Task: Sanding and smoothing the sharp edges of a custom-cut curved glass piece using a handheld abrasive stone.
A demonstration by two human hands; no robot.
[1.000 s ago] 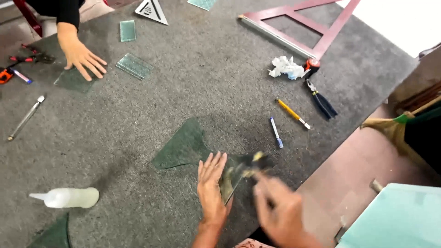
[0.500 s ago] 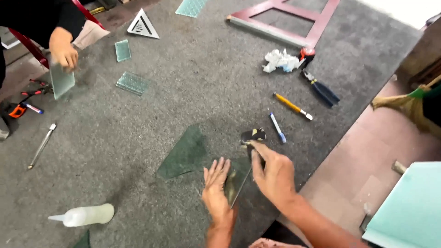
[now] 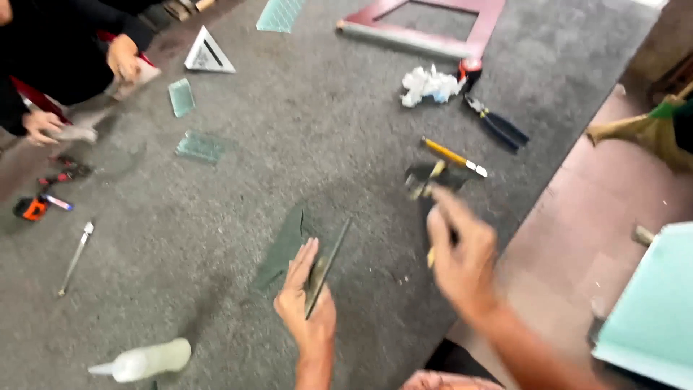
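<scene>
A: How is the glass piece (image 3: 285,245) held?

B: It is pressed flat on the grey carpeted surface (image 3: 216,209) by the left hand (image 3: 307,303). The hand lies open, palm down, fingers along a narrow strip (image 3: 328,267) at the glass's right edge. Whether that strip is fully parted from the main piece cannot be told.

A: And the right hand (image 3: 462,256)?

B: It is raised just right of the glass and blurred. A thin yellowish tool (image 3: 431,258) appears to be gripped in it; the grip cannot be made out clearly. A dark tool (image 3: 426,179) lies just beyond it.

A: How far has the work got?

B: By judgement, one dark glass piece is in hand and its edge is being worked. Small pale glass pieces (image 3: 189,119) lie further off on the surface.

A: What else is noted?

B: A plastic bottle (image 3: 144,360) near the left; further away a yellow-handled tool (image 3: 453,156), pliers (image 3: 498,124), a crumpled rag (image 3: 431,84) and a red frame (image 3: 433,29). Another person's hand (image 3: 123,58) is seen at far left.
</scene>
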